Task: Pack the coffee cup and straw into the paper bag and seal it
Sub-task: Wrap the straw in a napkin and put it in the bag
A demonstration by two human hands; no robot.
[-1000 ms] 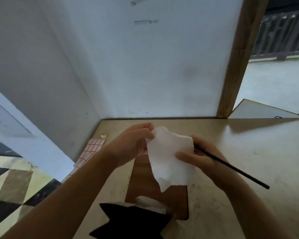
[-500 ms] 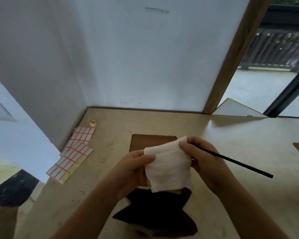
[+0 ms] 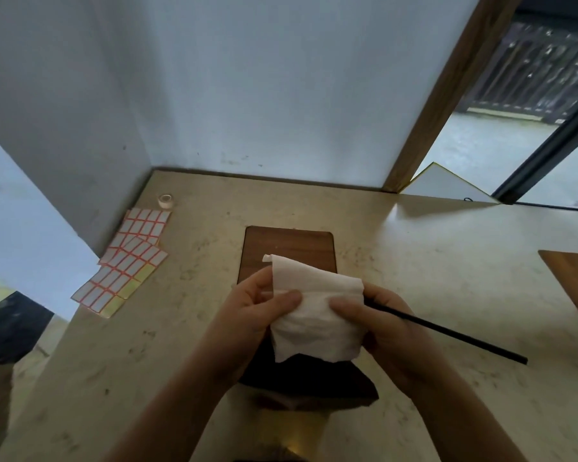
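Over the near middle of the bench (image 3: pixel 414 261), seen from the head camera: left hand (image 3: pixel 247 315) and right hand (image 3: pixel 381 325), each with its grip closed on a crumpled white napkin (image 3: pixel 314 321) held between them; the right also pinches one end of a black straw (image 3: pixel 447 331), which slants out toward the bench's right edge. Directly beneath the hands: a dark paper bag (image 3: pixel 314 378), partly hidden, lying on a brown wooden board (image 3: pixel 287 248). Toward the far left corner: overlapping label sheets (image 3: pixel 127 261) and a small tape roll (image 3: pixel 166 200); the coffee cup cannot be made out.
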